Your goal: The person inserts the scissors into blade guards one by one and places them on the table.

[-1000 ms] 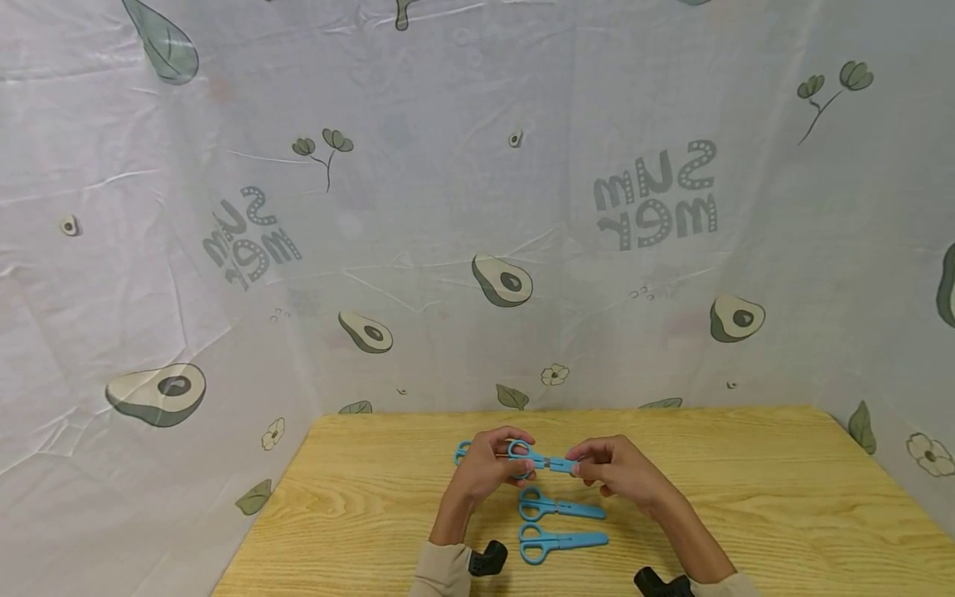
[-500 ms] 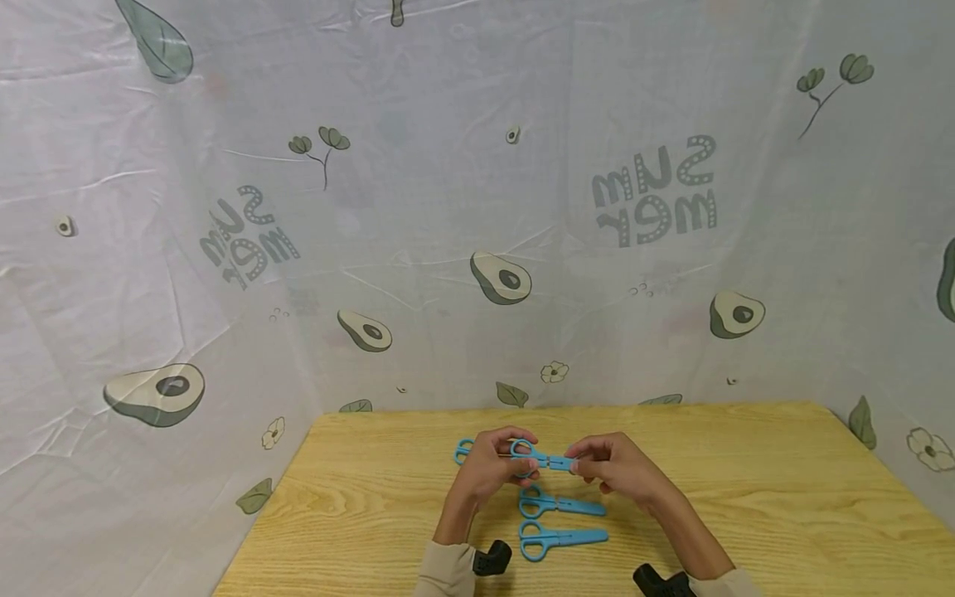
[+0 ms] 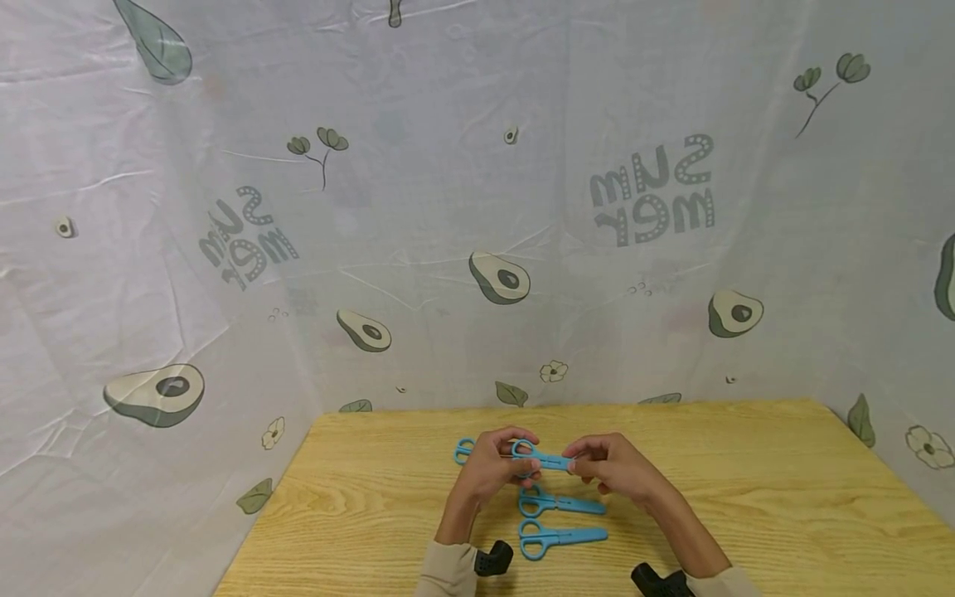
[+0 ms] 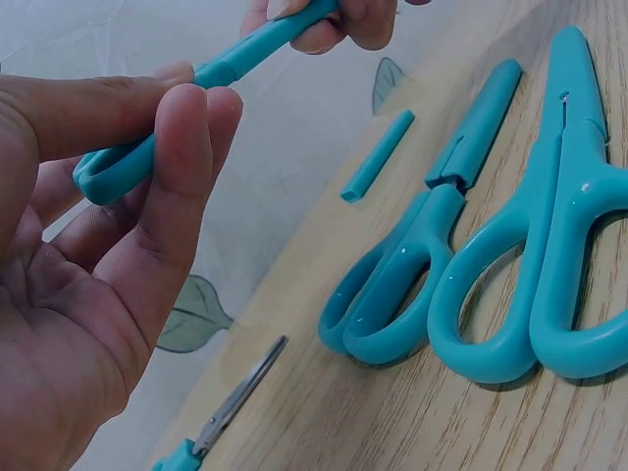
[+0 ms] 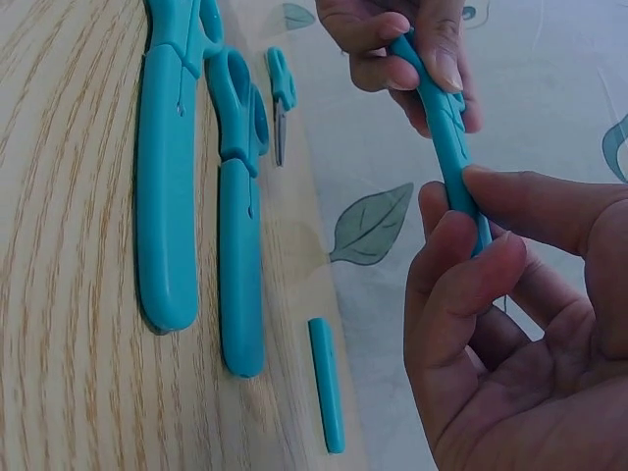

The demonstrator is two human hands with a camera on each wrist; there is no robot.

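Note:
Above the table, both hands hold one pair of blue scissors (image 3: 554,462) with a blue blade cover over its blades. My left hand (image 3: 485,468) pinches the scissors by the handle loops between thumb and fingers. At the other end, my right hand (image 3: 619,470) pinches the cover (image 5: 451,147) between thumb and fingertips. In the head view no gap shows between cover and handles. Two covered pairs of scissors lie below the hands, a nearer pair (image 3: 574,536) and a farther pair (image 3: 578,504); a slight gap shows on the farther one in the left wrist view.
Past my left hand lies a smaller pair of scissors (image 3: 463,450) with bare metal blades (image 4: 240,392). A loose blue cover (image 5: 327,388) lies near the table's far edge. The wooden table (image 3: 358,506) meets a printed curtain (image 3: 425,249) behind and at the sides.
The gap between the cover and the handles of the held scissors has closed as the cover slid towards the handles. The hands stay almost in place, and the view has shifted slightly.

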